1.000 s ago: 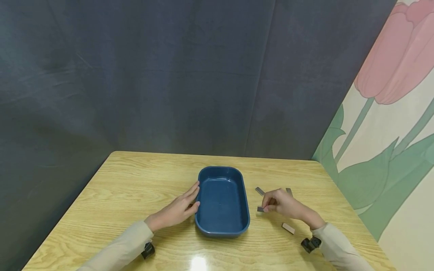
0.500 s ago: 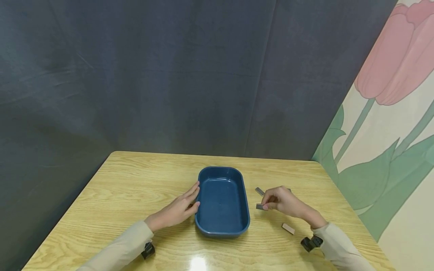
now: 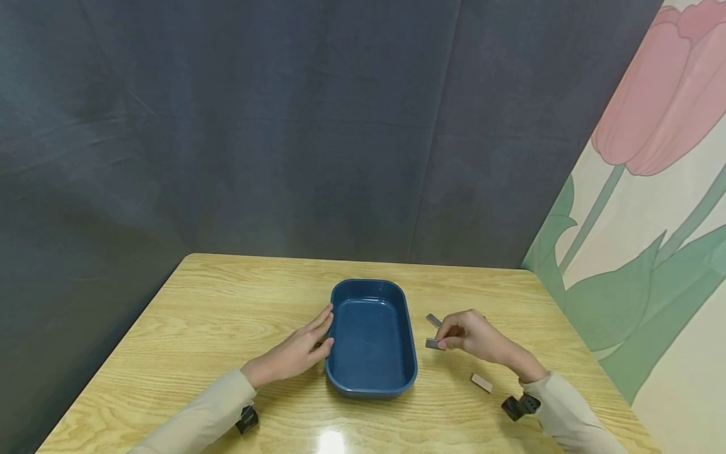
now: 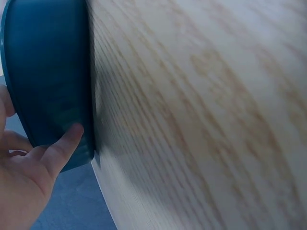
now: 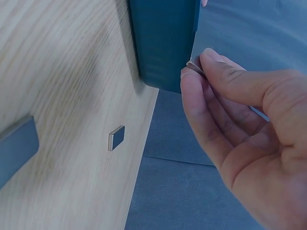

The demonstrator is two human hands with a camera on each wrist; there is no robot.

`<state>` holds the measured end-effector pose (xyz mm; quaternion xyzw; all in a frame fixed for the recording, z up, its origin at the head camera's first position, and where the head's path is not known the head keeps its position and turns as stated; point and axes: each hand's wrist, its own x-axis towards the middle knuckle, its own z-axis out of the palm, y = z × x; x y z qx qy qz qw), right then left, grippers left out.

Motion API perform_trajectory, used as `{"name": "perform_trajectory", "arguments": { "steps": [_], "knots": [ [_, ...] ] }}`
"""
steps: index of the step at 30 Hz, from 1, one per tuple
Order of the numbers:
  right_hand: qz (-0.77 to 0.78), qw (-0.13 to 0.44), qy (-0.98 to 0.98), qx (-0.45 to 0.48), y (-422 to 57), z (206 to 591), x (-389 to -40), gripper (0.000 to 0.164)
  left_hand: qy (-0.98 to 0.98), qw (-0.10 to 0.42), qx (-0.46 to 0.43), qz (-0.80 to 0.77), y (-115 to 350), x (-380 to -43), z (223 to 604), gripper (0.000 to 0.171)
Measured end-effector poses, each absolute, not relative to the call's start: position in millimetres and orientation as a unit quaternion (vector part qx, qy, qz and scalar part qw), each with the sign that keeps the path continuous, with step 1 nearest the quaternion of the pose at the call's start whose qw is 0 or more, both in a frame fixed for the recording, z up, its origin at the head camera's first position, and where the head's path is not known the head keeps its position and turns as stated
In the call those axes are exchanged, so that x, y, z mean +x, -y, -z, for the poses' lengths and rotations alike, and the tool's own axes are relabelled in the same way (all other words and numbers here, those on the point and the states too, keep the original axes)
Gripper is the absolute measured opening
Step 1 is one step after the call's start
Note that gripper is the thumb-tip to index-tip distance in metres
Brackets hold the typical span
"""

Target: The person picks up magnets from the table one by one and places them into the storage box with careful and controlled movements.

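A deep blue rectangular tray (image 3: 371, 343) stands on the wooden table. My left hand (image 3: 295, 356) rests against its left side, fingers stretched out and touching near the rim. In the left wrist view, one digit of that hand lies flat on the outer wall of the tray (image 4: 48, 72). Right of the tray, my right hand (image 3: 476, 337) pinches a small flat grey bar (image 3: 432, 343) between thumb and finger, lifted off the table. The right wrist view shows only the thin edge of this grey bar (image 5: 195, 68).
Another grey bar (image 3: 433, 320) lies just beyond my right hand. One more is mostly hidden behind that hand. Nearer to me lies a brownish-pink bar (image 3: 482, 383). A dark curtain (image 3: 317, 126) hangs behind the table (image 3: 227, 302), and a flower-painted wall (image 3: 641, 252) stands at right.
My right hand has moved slightly left and away from me with the pinched grey bar, raising it a little. The left hand and the tray stay in place.
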<state>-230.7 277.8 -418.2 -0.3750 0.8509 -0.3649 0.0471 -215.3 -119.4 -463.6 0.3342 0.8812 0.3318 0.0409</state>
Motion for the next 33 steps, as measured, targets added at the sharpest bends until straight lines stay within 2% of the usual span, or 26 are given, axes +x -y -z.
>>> {"name": "perform_trajectory", "arguments": {
  "steps": [5,20,33],
  "knots": [
    [0.373,0.044,-0.846,-0.378,-276.8,417.7,-230.7,0.015,-0.882,0.036,0.338,-0.326,119.6,-215.6,464.0,0.058],
    [0.372,0.033,-0.841,-0.392,-267.3,414.5,-229.9,0.012,-0.879,0.042,0.339,-0.332,119.8,-216.2,463.3,0.058],
    [0.385,0.050,-0.837,-0.386,-257.3,412.9,-230.4,0.007,-0.880,0.041,0.341,-0.329,120.1,-216.4,463.4,0.058]
  ]
}}
